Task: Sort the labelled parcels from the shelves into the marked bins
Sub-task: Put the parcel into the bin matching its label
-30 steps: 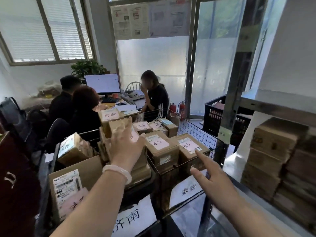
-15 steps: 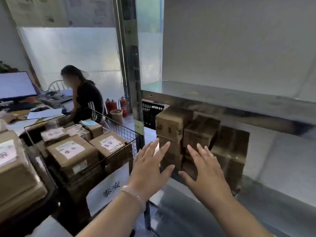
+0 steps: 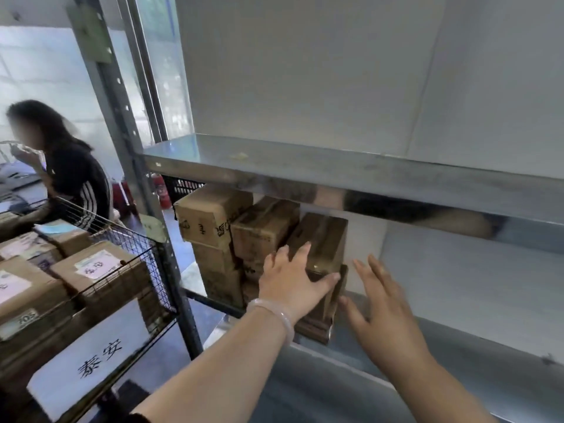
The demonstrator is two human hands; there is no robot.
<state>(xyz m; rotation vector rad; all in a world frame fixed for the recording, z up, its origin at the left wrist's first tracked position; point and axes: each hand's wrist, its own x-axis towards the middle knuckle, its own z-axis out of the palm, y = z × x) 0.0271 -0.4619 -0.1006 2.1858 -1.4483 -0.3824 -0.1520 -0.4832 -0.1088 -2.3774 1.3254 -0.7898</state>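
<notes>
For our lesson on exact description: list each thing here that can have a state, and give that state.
Left hand: open, fingers flat against the rightmost parcel stack.
Right hand: open, fingers spread, beside that stack, holding nothing.
Other shelf parcels: closed, stacked in columns on the shelf.
Wire bin: holds labelled parcels, with a paper sign on its front.
</notes>
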